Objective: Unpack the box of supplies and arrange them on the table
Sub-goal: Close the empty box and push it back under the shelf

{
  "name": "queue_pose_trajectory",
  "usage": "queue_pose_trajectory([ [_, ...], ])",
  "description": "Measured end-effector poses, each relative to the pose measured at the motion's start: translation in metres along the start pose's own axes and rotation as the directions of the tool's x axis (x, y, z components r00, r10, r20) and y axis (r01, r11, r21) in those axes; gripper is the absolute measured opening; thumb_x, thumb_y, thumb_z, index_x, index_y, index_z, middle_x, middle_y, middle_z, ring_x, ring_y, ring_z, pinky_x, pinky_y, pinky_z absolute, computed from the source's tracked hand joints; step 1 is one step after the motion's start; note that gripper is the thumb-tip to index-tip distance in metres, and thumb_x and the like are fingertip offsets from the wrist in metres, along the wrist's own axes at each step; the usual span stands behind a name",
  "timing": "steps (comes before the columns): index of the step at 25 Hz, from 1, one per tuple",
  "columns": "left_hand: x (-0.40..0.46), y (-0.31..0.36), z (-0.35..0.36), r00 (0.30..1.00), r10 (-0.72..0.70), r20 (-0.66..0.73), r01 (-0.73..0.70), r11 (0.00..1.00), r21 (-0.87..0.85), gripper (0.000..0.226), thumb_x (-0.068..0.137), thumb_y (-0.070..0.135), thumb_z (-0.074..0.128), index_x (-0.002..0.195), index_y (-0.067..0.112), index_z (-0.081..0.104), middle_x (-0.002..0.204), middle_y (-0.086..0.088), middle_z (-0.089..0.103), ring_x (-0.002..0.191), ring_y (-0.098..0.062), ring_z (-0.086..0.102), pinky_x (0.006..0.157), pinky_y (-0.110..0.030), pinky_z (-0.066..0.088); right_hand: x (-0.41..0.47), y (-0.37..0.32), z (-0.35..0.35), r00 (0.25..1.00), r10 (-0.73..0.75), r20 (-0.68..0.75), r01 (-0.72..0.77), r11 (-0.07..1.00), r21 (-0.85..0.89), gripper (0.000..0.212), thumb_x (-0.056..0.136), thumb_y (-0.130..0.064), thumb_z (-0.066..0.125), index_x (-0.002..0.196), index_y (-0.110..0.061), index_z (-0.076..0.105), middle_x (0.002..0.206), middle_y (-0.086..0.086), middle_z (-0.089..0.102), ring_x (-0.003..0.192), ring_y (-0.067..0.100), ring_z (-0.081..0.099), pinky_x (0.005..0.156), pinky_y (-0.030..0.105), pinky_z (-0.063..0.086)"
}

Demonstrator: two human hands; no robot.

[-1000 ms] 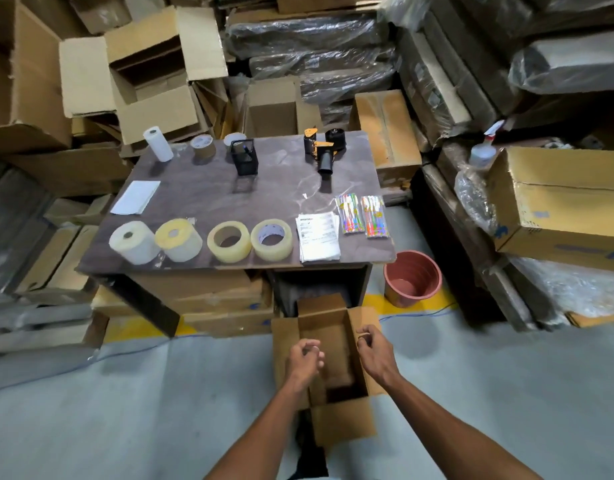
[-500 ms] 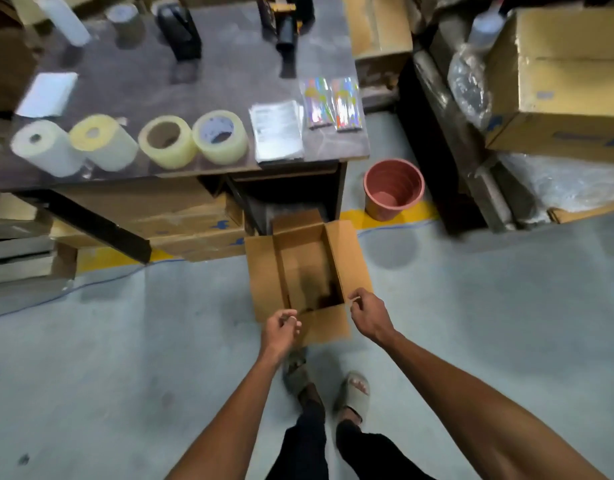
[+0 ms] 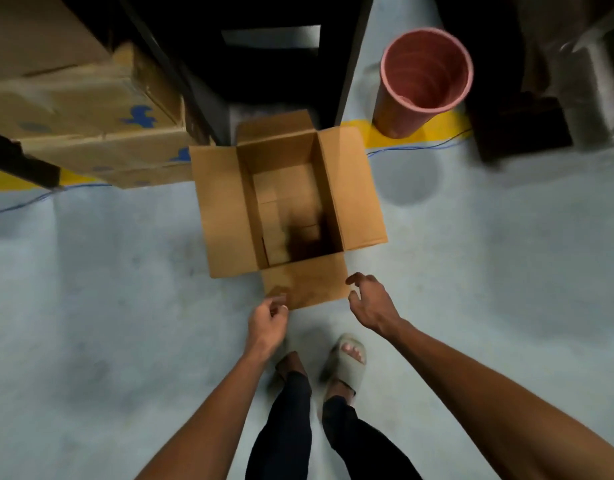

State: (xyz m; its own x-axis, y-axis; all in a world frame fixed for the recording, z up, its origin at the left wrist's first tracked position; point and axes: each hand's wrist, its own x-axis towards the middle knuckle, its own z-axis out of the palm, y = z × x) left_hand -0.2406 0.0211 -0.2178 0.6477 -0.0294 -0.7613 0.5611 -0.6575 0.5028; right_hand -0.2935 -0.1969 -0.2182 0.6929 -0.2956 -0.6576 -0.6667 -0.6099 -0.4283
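Box (image 3: 288, 206) stands open on the floor (image 3: 108, 306), flaps spread. Left hand (image 3: 265, 322) and right hand (image 3: 369, 301) hover at its near flap, fingers loosely curled, grasping nothing. Beyond, a pink bucket (image 3: 425, 67) stands upright.

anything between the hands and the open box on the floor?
Nothing visible. The left hand and right hand hover at the near flap of the cardboard box, holding nothing. All four flaps are folded out, so the opening is unobstructed. The pink bucket stands off to the far right, clear of the reach.
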Motion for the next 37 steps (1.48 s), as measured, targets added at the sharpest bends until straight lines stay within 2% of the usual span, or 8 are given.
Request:
queue_pose_trajectory([
  [5,0.066,-0.036,0.018,0.999,0.022,-0.040,-0.020,0.999,0.038,0.026,0.092,0.007,0.059,0.107,0.026,0.066,0.115,-0.003,0.062,0.105,-0.020,0.062,0.091,-0.028,0.048,0.056,0.018,0.043,0.997,-0.036,-0.062,0.035,0.999,-0.011,0.042,0.096,-0.026,0.054,0.137,-0.022,0.047,0.131,0.011,0.050,0.116,0.031,0.052,0.086,0.035,0.049],
  [10,0.094,-0.051,0.028,0.986,0.075,-0.151,-0.063,0.995,0.080,0.022,0.095,0.016,0.058,0.116,0.021,0.062,0.121,0.000,0.036,0.092,-0.019,0.058,0.090,-0.027,0.047,0.083,0.025,0.076,0.993,-0.008,-0.114,0.003,0.999,-0.043,0.052,0.097,-0.032,0.059,0.142,-0.017,0.037,0.134,0.012,0.048,0.112,0.028,0.052,0.082,0.031,0.052],
  [13,0.101,-0.055,0.033,0.984,0.102,-0.144,-0.087,0.990,0.107,0.025,0.095,0.016,0.057,0.118,0.024,0.060,0.121,0.001,0.038,0.094,-0.021,0.059,0.090,-0.031,0.051,0.085,0.030,0.088,0.994,-0.009,-0.111,0.008,1.000,-0.006,0.058,0.096,-0.035,0.060,0.144,-0.016,0.032,0.132,0.012,0.049,0.110,0.028,0.053,0.083,0.034,0.053],
  [18,0.092,-0.055,0.034,0.986,0.082,-0.148,-0.079,0.997,0.027,0.028,0.097,0.010,0.052,0.122,0.020,0.058,0.121,-0.001,0.042,0.085,-0.004,0.052,0.057,-0.003,0.042,0.081,0.033,0.089,0.995,-0.014,-0.103,0.013,1.000,-0.010,0.061,0.097,-0.035,0.059,0.147,-0.019,0.030,0.133,0.013,0.048,0.110,0.029,0.054,0.077,0.029,0.049],
  [24,0.074,-0.053,0.025,0.983,0.088,-0.164,-0.099,0.993,-0.061,0.036,0.095,0.012,0.058,0.126,0.029,0.054,0.123,0.000,0.051,0.104,-0.020,0.057,0.091,-0.035,0.052,0.058,0.029,0.080,0.994,-0.024,-0.106,0.037,0.993,0.116,0.052,0.098,-0.030,0.056,0.145,-0.016,0.037,0.140,0.011,0.041,0.101,0.026,0.055,0.064,0.012,0.037],
  [28,0.064,-0.044,0.016,0.972,0.089,-0.216,-0.122,0.982,-0.142,0.035,0.094,0.009,0.062,0.124,0.024,0.053,0.121,-0.001,0.060,0.108,-0.019,0.058,0.092,-0.034,0.051,0.046,0.021,0.067,0.982,-0.069,-0.174,0.093,0.986,0.136,0.040,0.102,-0.031,0.049,0.138,-0.014,0.045,0.136,0.013,0.044,0.092,0.025,0.056,0.072,0.024,0.042],
  [32,0.054,-0.026,0.009,0.963,0.090,-0.256,-0.145,0.968,-0.206,0.022,0.101,0.015,0.053,0.117,0.029,0.052,0.119,0.000,0.062,0.105,-0.020,0.061,0.088,-0.027,0.045,0.042,0.014,0.055,0.971,-0.104,-0.217,0.132,0.984,0.118,0.043,0.104,-0.043,0.039,0.138,-0.016,0.044,0.134,0.013,0.047,0.101,0.031,0.063,0.077,0.030,0.047],
  [37,0.052,-0.010,0.008,0.952,0.155,-0.263,-0.198,0.969,-0.146,0.048,0.105,0.020,0.044,0.151,0.024,0.034,0.142,-0.002,0.052,0.125,-0.021,0.054,0.106,-0.033,0.044,0.046,0.001,0.043,0.963,-0.143,-0.227,0.188,0.964,0.189,0.067,0.099,-0.055,0.045,0.155,-0.037,0.013,0.152,0.005,0.038,0.123,0.027,0.057,0.096,0.047,0.053],
])
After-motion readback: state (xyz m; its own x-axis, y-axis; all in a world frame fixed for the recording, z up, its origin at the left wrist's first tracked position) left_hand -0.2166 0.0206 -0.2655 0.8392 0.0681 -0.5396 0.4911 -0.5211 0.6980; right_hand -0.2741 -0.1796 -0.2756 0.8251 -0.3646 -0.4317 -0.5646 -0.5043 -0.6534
